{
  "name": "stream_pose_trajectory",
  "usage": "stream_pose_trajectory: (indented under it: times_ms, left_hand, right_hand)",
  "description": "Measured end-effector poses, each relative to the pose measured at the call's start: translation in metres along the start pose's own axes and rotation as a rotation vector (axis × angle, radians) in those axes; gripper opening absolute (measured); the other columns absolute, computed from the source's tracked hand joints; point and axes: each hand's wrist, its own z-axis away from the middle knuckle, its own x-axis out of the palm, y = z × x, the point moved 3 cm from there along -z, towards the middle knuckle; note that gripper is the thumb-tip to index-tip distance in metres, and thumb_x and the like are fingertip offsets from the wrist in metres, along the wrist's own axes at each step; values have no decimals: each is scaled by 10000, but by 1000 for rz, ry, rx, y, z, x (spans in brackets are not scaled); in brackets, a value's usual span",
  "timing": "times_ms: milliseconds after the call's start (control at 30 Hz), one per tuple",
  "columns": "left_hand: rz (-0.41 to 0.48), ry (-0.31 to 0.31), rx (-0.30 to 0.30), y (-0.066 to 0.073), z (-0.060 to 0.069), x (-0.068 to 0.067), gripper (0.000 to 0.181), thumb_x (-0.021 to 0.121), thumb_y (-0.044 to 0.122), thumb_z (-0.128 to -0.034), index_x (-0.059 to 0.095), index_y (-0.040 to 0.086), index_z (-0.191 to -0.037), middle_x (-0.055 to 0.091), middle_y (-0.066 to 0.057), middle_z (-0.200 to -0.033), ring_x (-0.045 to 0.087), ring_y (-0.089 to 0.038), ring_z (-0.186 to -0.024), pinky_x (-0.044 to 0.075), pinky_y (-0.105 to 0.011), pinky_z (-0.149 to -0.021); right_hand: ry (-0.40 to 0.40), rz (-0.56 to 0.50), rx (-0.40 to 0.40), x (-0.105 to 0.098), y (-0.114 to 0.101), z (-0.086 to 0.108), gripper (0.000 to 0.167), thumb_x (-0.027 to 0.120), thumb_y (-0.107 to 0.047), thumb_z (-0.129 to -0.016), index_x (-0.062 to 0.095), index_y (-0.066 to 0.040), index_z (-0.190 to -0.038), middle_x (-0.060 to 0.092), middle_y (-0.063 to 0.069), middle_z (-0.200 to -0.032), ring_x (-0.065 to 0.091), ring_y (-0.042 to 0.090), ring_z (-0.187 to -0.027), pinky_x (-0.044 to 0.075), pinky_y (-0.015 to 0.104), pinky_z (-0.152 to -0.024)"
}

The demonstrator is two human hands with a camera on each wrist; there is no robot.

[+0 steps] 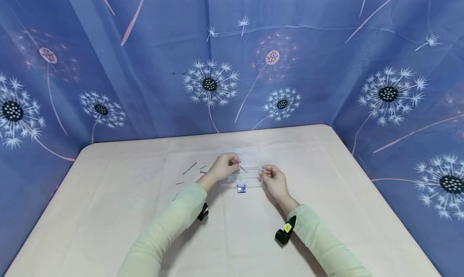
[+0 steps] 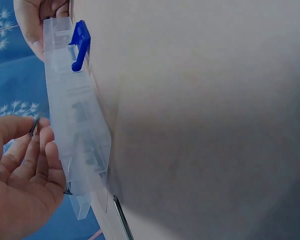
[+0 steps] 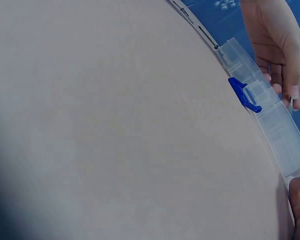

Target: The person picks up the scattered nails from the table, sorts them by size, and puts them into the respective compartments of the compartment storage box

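The clear plastic divider box (image 1: 240, 180) lies with its lid (image 1: 248, 157) raised away from me and a blue latch (image 1: 241, 188) at its front. Over the compartments, my left hand (image 1: 224, 167) pinches a thin metal nail (image 1: 243, 169) between thumb and forefinger. In the left wrist view, another dark nail head (image 2: 67, 191) shows beside that hand's lower fingers; whether it is held, I cannot tell. At the box's right end, my right hand (image 1: 276, 183) grips the edge with thumb and bent fingers. Some dark pieces show blurred through the box wall.
Left of the box, several loose nails lie on the pale cloth-covered table (image 1: 145, 204), among them a long nail (image 1: 189, 168) and a short nail (image 1: 180, 183). A blue dandelion-print curtain (image 1: 163, 107) stands behind the table and along both sides.
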Motion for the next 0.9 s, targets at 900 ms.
stream_pose_trajectory:
  times_ms: [900]
  left_hand:
    - [-165,107,-122,-31,50,-89,153,575,36,-893,614,-33,-1023,659,-163,-999,604,-279,-916,512,-384,-800]
  right_hand:
    - [-23,21,17,3,4,-4,256,606,-38,-886,588,48,-1127,598,98,-940,500,67,-752,442,126,-600]
